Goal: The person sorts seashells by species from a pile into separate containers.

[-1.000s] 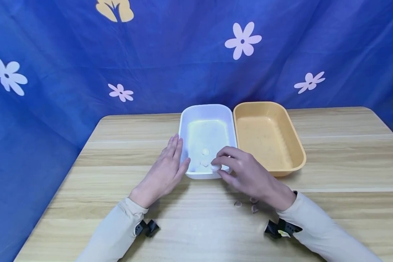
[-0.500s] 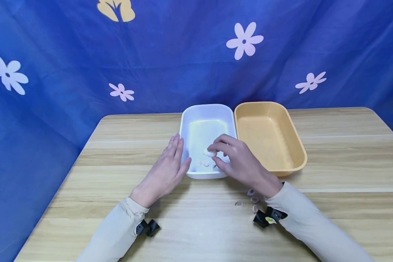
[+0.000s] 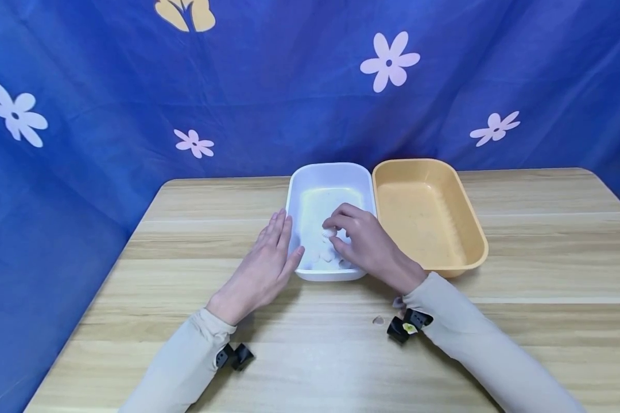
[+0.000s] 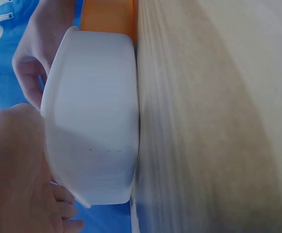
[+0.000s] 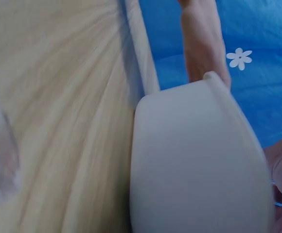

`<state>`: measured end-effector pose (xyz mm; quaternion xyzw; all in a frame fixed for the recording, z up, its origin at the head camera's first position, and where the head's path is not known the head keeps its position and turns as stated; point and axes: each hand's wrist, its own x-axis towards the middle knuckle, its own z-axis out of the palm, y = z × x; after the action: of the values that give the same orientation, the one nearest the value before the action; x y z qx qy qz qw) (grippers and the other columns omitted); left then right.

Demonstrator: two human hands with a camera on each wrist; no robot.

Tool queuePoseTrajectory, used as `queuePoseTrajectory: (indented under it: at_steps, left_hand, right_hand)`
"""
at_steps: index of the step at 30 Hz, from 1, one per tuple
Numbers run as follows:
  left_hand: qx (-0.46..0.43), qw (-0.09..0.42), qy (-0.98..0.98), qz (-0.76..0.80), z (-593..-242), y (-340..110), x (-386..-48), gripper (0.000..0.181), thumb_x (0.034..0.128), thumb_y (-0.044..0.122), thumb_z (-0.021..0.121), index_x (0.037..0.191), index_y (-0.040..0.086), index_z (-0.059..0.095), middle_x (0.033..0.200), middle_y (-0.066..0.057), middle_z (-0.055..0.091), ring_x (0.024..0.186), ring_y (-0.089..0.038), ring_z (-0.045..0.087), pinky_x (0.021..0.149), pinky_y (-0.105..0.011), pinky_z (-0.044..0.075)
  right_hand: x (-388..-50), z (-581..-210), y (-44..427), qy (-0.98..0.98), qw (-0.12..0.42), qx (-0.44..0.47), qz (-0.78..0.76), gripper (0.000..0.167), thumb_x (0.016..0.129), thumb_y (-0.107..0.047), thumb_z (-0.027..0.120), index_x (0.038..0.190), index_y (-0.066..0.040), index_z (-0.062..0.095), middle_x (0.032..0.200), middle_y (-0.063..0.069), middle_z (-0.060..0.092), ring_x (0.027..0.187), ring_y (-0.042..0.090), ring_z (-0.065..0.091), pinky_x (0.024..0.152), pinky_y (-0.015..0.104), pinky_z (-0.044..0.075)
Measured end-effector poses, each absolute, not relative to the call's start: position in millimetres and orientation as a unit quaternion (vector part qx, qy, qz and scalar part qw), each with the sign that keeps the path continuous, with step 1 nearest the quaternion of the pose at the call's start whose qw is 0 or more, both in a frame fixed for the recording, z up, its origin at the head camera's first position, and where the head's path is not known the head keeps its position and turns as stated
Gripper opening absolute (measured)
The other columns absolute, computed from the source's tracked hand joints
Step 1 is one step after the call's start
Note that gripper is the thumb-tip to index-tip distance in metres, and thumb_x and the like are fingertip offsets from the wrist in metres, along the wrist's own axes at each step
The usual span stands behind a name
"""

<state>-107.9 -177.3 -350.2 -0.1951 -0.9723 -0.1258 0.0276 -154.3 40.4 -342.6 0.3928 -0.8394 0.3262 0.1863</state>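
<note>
In the head view my right hand (image 3: pixel 369 244) pinches a small white ribbed seashell (image 3: pixel 328 233) between thumb and fingers, over the inside of a white plastic basin (image 3: pixel 330 276). A few pale shells (image 3: pixel 325 256) lie on the basin floor near its front wall, partly hidden by the right hand. My left hand (image 3: pixel 255 275) lies along the basin's left side with its fingers straight, touching or close to the rim. The left wrist view shows the basin's outer wall (image 4: pixel 92 107) beside that hand. In the right wrist view the held shell is hidden.
A yellow-orange basin (image 3: pixel 429 229) stands right beside the white one. On the wooden table in front lie loose shells (image 3: pixel 378 320), some partly covered by the right wrist's camera. A blue flowered curtain (image 3: pixel 289 86) hangs behind the table's back edge.
The right hand has moved left and farther into the white basin, carrying the pinched shell away from the front wall. The left hand stays in place at the basin's side.
</note>
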Motion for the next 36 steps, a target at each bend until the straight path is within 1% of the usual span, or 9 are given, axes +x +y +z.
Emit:
queuePoseTrajectory:
  at_steps: [11, 18, 22, 26, 32, 36]
  left_hand:
    - [-0.198, 0.030, -0.971, -0.133, -352.1, -177.8, -107.1, 0.068, 0.1052, 0.040, 0.024, 0.150, -0.009, 0.011, 0.159, -0.023, 0.002, 0.147, -0.032, 0.001, 0.118, -0.049, 0.013]
    - [-0.199, 0.027, -0.970, -0.134, -351.3, -177.7, -105.4, 0.068, 0.1053, 0.040, 0.024, 0.151, -0.008, 0.007, 0.159, -0.022, -0.002, 0.147, -0.031, -0.002, 0.118, -0.050, 0.013]
    - [-0.199, 0.024, -0.970, -0.135, -351.0, -177.5, -105.4, 0.068, 0.1053, 0.041, 0.023, 0.151, -0.008, 0.007, 0.159, -0.021, -0.002, 0.147, -0.030, -0.002, 0.118, -0.049, 0.013]
    - [-0.201, 0.026, -0.970, -0.135, -351.3, -177.5, -106.5, 0.068, 0.1055, 0.040, 0.023, 0.151, -0.009, 0.008, 0.159, -0.022, 0.000, 0.147, -0.031, -0.001, 0.118, -0.050, 0.014]
    - [-0.203, 0.027, -0.970, -0.133, -350.7, -178.1, -107.1, 0.065, 0.1056, 0.034, 0.026, 0.150, -0.010, 0.010, 0.159, -0.023, 0.001, 0.147, -0.031, 0.000, 0.118, -0.049, 0.016]
    - [-0.204, 0.026, -0.969, -0.134, -351.1, -178.3, -107.6, 0.064, 0.1056, 0.033, 0.026, 0.150, -0.010, 0.011, 0.159, -0.023, 0.002, 0.147, -0.032, 0.001, 0.118, -0.050, 0.016]
  right_hand:
    - [-167.2, -345.0, 33.8, -0.870, 0.137, 0.365, 0.303, 0.016, 0.082, 0.000, 0.072, 0.097, -0.001, 0.073, 0.093, 0.007, 0.064, 0.082, 0.018, 0.062, 0.079, 0.030, 0.054]
    - [-168.4, -343.7, 27.5, -0.897, 0.106, 0.321, 0.286, 0.020, 0.077, 0.001, 0.074, 0.097, 0.001, 0.074, 0.092, 0.010, 0.065, 0.082, 0.020, 0.063, 0.077, 0.030, 0.055]
    - [-168.0, -341.7, 22.8, -0.910, 0.082, 0.297, 0.278, 0.021, 0.078, 0.001, 0.073, 0.098, 0.001, 0.074, 0.093, 0.010, 0.065, 0.083, 0.021, 0.063, 0.077, 0.030, 0.055]
    - [-169.1, -339.4, 18.3, -0.915, 0.075, 0.291, 0.271, 0.021, 0.078, 0.000, 0.073, 0.099, 0.000, 0.074, 0.093, 0.010, 0.065, 0.083, 0.020, 0.063, 0.077, 0.029, 0.054]
    - [-174.4, -335.0, 11.0, -0.906, 0.080, 0.307, 0.281, 0.020, 0.079, -0.001, 0.074, 0.098, 0.001, 0.074, 0.090, 0.011, 0.066, 0.081, 0.020, 0.062, 0.075, 0.027, 0.054]
    - [-177.1, -333.2, 4.7, -0.905, 0.062, 0.303, 0.292, 0.019, 0.078, -0.001, 0.075, 0.096, 0.000, 0.074, 0.086, 0.010, 0.066, 0.078, 0.019, 0.061, 0.072, 0.025, 0.052]
